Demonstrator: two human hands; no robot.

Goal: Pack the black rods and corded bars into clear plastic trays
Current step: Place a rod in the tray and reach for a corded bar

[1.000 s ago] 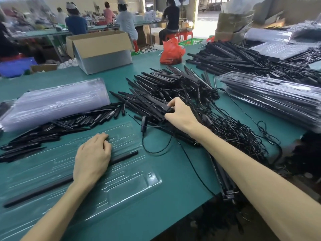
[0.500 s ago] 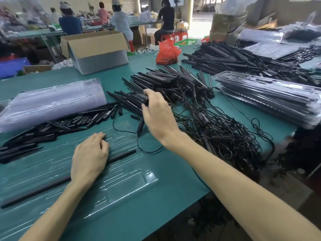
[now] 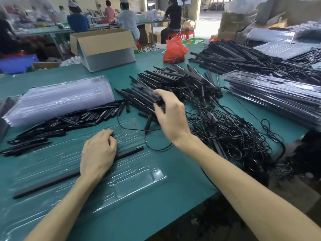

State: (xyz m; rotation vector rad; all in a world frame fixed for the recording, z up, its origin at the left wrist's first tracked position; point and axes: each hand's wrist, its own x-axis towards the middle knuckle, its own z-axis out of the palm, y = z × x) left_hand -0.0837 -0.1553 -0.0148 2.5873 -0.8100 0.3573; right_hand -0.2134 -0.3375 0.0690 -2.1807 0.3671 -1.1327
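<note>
Black rod (image 3: 52, 183), one, under relaxed left hand (image 3: 98, 155); right hand (image 3: 171, 117) pinches one corded bar (image 3: 159, 102).

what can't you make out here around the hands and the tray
Head view only:
Middle of the black rod in the clear tray: covered by the left hand.
What the right hand pinches: looks like a corded bar, blurred by motion.
Tray's left end: cut off by the frame edge.
Whether the rod sits fully in its groove: glare on the plastic.
</note>
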